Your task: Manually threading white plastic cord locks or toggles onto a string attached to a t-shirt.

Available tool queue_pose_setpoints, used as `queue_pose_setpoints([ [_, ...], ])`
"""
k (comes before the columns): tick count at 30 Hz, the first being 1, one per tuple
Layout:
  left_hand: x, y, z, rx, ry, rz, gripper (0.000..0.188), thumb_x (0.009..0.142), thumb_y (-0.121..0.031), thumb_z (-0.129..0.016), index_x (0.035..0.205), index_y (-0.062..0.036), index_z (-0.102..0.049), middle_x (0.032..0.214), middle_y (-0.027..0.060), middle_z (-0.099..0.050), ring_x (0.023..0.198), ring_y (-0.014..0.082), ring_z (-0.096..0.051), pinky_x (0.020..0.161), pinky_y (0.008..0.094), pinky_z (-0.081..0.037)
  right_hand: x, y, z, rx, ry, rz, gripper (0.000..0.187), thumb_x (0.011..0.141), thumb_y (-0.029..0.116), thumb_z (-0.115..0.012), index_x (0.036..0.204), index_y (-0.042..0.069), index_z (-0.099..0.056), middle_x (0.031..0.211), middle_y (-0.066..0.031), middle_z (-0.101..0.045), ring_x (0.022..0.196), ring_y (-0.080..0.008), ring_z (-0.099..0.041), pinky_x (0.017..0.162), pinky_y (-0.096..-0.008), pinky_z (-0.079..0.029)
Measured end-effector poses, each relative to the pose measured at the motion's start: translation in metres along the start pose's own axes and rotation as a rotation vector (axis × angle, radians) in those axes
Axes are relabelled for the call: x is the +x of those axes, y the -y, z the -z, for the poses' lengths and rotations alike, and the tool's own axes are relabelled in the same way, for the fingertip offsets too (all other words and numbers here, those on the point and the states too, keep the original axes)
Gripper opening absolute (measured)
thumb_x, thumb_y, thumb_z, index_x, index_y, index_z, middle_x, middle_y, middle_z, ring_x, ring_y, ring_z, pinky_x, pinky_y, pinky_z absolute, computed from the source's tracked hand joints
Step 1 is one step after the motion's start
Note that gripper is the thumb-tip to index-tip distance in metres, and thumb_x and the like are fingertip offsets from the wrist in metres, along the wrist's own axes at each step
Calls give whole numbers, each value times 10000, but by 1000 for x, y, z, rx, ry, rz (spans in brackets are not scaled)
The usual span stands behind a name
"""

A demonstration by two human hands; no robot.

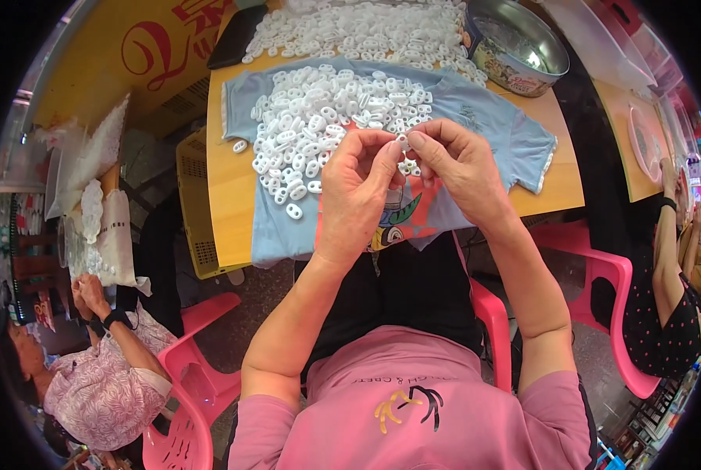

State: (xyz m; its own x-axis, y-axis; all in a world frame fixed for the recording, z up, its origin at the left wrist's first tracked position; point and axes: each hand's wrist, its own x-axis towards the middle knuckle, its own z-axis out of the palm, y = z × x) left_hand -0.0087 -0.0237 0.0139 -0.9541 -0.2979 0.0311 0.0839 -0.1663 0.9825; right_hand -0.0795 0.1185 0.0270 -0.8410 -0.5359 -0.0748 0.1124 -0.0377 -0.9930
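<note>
Over the middle of the light-blue T-shirt (495, 129), my two hands meet with thumbs and forefingers pinched together. My left hand (358, 180) and my right hand (460, 164) grip a small white plastic piece (402, 142) between their fingertips; most of it is hidden. Just beneath the fingers lies a little white piece with yellow-green spots (408, 167). A heap of white oval plastic pieces with two holes each (311, 117) spreads on the shirt, left of and beyond my hands. One loose oval piece (294, 211) rests at the heap's near edge.
Another pile of white pieces (358, 31) covers the far end of the wooden table (229, 227). A round metal tin (518, 78) stands at the far right, a yellow crate (198, 211) at the left. People sit on both sides, near pink chairs (616, 274).
</note>
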Motion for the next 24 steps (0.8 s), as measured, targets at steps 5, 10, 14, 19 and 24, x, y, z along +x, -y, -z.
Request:
queue_pose_setpoints([
  [5,0,4,4,-165,13,98,143,956,-131,-611,1002,2,-591,848,32,-641,684,61,-587,609,213,-487,-5,-1,2,47,18,-37,217,956,189,-621,1054,-3,-651,805,9,-629,653,-22,-547,571,-175,-439],
  [10,0,-1,2,-220,23,148,135,954,-126,-613,992,2,-593,822,28,-640,663,57,-580,591,206,-477,-7,-2,7,139,47,-82,227,949,173,-630,1085,-8,-646,869,-26,-663,688,-38,-582,605,-185,-475],
  [14,-1,-3,-2,-103,37,96,130,952,-123,-618,989,0,-598,815,33,-651,651,55,-579,583,201,-471,-9,-2,8,59,-5,-82,227,948,160,-630,1086,-20,-639,890,-35,-663,716,-48,-598,633,-198,-496],
  [19,-7,-3,-1,-46,33,95,144,956,-135,-616,1006,0,-609,798,36,-646,654,80,-596,609,206,-468,-15,-7,5,26,34,43,196,936,91,-637,1075,-47,-630,907,-33,-654,748,-67,-608,671,-211,-511],
  [24,-9,-4,-5,-10,98,94,136,968,-131,-593,1010,-2,-596,812,52,-653,659,94,-609,613,218,-486,-21,-10,5,-55,-14,104,198,937,91,-636,1071,-56,-628,906,-37,-650,748,-71,-608,669,-214,-512],
])
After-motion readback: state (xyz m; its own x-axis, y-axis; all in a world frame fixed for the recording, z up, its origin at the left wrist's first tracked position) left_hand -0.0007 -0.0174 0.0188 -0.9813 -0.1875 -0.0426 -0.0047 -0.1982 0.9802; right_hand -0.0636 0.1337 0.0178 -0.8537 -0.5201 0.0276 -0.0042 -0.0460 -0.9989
